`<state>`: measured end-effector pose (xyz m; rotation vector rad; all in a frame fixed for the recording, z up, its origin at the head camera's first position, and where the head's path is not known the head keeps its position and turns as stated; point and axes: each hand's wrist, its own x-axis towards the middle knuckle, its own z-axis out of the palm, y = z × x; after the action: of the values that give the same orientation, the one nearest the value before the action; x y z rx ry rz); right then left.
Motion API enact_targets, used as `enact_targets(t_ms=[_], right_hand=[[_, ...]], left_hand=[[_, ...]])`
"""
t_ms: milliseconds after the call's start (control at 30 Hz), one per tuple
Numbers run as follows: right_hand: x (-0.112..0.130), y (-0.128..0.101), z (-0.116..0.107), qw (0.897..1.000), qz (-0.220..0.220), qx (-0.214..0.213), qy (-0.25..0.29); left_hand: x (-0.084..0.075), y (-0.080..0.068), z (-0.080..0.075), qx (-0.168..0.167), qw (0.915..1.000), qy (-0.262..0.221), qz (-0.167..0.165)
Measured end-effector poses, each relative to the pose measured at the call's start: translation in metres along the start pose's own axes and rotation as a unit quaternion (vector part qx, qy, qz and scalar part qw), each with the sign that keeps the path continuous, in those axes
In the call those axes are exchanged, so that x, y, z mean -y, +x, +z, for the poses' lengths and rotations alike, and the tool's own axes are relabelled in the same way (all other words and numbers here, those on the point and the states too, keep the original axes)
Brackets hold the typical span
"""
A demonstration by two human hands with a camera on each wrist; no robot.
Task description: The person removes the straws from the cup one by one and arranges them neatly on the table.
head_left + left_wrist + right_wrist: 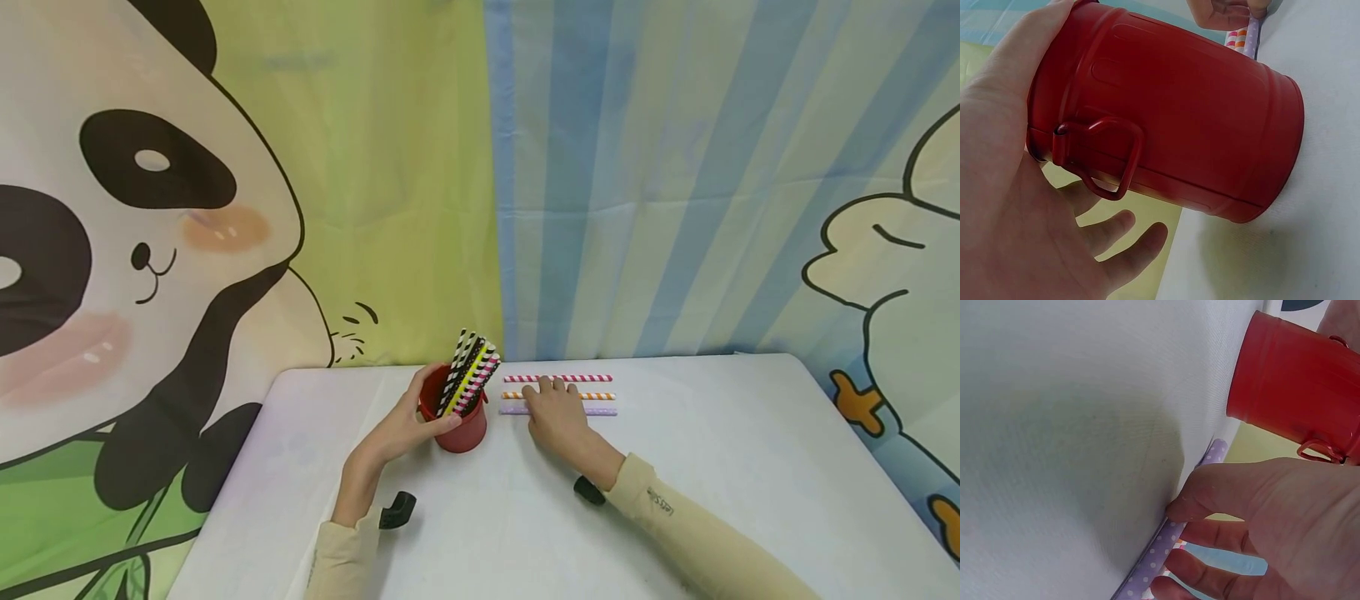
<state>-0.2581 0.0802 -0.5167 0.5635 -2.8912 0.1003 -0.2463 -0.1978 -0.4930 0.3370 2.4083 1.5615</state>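
Observation:
A red metal can (463, 433) stands on the white table (750, 467), with several striped paper straws (468, 379) sticking out of it. My left hand (405, 425) grips the can near its rim, thumb in front, fingers round the back; the left wrist view shows the can (1179, 112) and its wire handle beside my palm (1010, 219). Just right of it lie three straws side by side: pink-striped (592, 378), orange-striped (600, 396) and purple dotted (603, 411). My right hand (555, 417) rests flat over their left ends, the thumb touching the purple straw (1154, 562).
A cartoon cloth backdrop (600, 167) hangs right behind the table's far edge. The table's left edge (225, 492) runs close to my left forearm. Black camera mounts (397, 508) sit on both wrists.

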Motion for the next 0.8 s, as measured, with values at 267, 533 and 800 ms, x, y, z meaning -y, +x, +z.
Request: enact_targets(t_ms=[267,533,800], right_hand=[[-0.0006,0.0009,0.0023,1.000,0.001,-0.005,0.005],[-0.0002,0.0014,0.0005,1.000,0.005,0.008,0.005],[-0.0007,0.0014,0.0006,1.000,0.008,0.012,0.009]], left_hand=[[0.0002,0.0015,-0.0002,0.004,1.0000,-0.002,0.000],[0.0012,-0.0004,-0.0017,0.003,1.0000,0.006,0.006],[0.0036,0.0006,-0.0006,0.001,1.0000,-0.005,0.006]])
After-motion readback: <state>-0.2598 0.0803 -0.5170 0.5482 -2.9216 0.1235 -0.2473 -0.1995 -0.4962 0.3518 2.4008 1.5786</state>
